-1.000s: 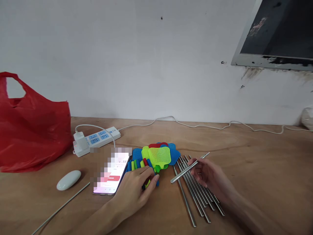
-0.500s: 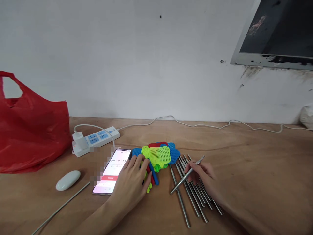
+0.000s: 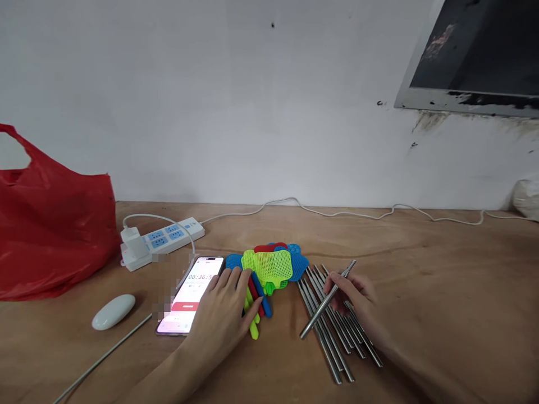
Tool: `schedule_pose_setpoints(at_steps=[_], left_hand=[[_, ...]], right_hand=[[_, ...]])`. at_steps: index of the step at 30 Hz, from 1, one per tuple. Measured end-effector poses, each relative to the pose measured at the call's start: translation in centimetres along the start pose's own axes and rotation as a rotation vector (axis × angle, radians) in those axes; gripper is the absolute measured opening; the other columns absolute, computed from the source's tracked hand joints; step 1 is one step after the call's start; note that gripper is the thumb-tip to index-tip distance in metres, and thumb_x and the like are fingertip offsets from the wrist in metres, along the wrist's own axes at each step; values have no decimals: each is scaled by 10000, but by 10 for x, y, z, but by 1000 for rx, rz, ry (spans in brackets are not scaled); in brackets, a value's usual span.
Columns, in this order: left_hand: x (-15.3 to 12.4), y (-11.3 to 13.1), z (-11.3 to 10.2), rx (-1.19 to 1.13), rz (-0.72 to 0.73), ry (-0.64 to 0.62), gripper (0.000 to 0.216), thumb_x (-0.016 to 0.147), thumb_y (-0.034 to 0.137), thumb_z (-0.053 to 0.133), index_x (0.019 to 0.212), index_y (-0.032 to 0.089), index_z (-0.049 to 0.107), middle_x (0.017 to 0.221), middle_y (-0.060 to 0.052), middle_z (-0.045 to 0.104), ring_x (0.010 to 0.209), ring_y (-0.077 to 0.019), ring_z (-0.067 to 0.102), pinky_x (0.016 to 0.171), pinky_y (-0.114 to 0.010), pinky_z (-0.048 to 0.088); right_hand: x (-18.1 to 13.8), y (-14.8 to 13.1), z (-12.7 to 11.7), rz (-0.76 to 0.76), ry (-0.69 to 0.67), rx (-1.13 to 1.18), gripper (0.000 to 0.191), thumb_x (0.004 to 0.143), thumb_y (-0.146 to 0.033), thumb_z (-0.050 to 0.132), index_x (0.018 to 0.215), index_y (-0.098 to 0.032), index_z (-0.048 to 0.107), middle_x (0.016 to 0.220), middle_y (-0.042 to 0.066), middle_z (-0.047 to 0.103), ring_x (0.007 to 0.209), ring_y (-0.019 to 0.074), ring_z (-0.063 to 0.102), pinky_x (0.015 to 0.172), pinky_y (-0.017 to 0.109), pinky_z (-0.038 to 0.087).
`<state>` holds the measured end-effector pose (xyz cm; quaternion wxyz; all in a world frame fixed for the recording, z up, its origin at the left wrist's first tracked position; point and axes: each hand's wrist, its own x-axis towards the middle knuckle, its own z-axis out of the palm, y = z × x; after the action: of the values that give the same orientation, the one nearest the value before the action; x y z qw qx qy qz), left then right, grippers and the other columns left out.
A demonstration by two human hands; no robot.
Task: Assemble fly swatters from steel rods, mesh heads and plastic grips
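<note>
Rod (image 3: 327, 300) pinched between the right hand's (image 3: 356, 292) thumb and fingertips now slants steeper than a second ago, its near end dropped over the row of loose rods (image 3: 337, 342) on the table (image 3: 442, 292). The left hand (image 3: 225, 317) has flattened, fingers spread (no longer pinching), over the coloured handles (image 3: 259, 297), which have fanned toward the person, a yellow-green one poking out past the fingertips. Handles and held rod lie near but apart, so the two look not yet joined. Swatter heads (image 3: 272, 264) and phone (image 3: 189, 292) lie as before.
</note>
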<state>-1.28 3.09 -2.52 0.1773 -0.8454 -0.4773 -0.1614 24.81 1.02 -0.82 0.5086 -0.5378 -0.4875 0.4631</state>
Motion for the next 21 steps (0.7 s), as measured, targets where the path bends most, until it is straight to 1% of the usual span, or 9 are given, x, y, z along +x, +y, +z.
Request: schedule_pose_setpoints(at_steps=[3, 7, 10, 14, 17, 21], left_hand=[[1, -1, -3, 19, -26, 23, 400, 943, 425, 568, 1172, 97, 564, 1019, -148, 630, 915, -341, 604, 754, -438, 462], [3, -2, -11, 78, -72, 10, 553, 907, 656, 508, 996, 119, 600, 910, -131, 609, 833, -342, 600, 726, -448, 455], [3, -1, -15, 75, -86, 1, 673, 840, 781, 484, 928, 124, 606, 888, -128, 608, 830, -350, 606, 737, -462, 455], [1, 1, -17, 15, -77, -39, 821, 718, 904, 472, 927, 124, 622, 888, -127, 627, 827, -357, 623, 760, -482, 462], [-1, 1, -20, -4, -70, -73, 885, 649, 935, 503, 960, 117, 637, 907, -137, 642, 838, -365, 632, 779, -497, 467], [-1, 1, -23, -14, -70, -135, 871, 596, 887, 633, 987, 109, 644, 974, -171, 656, 906, -392, 635, 804, -506, 480]], right_hand=[[0, 0, 0, 8, -7, 17, 570, 663, -748, 668, 593, -183, 655, 456, -6, 517, 440, 123, 476, 413, 234, 354], [0, 0, -1, 6, -4, 35, 573, 655, -746, 676, 581, -178, 656, 439, -10, 509, 424, 114, 462, 406, 226, 339], [0, -1, -1, 17, 7, 44, 577, 638, -745, 691, 585, -172, 663, 444, -11, 516, 426, 111, 467, 412, 223, 345], [0, 0, -2, 22, 1, 58, 577, 648, -744, 692, 600, -169, 670, 446, -11, 526, 430, 108, 472, 421, 217, 347], [2, 3, -2, 21, 5, 59, 577, 656, -746, 690, 606, -172, 670, 441, -14, 525, 419, 101, 459, 414, 212, 332], [4, 5, -3, 12, -4, 62, 569, 667, -740, 689, 606, -175, 663, 439, -19, 521, 419, 101, 463, 414, 212, 334]])
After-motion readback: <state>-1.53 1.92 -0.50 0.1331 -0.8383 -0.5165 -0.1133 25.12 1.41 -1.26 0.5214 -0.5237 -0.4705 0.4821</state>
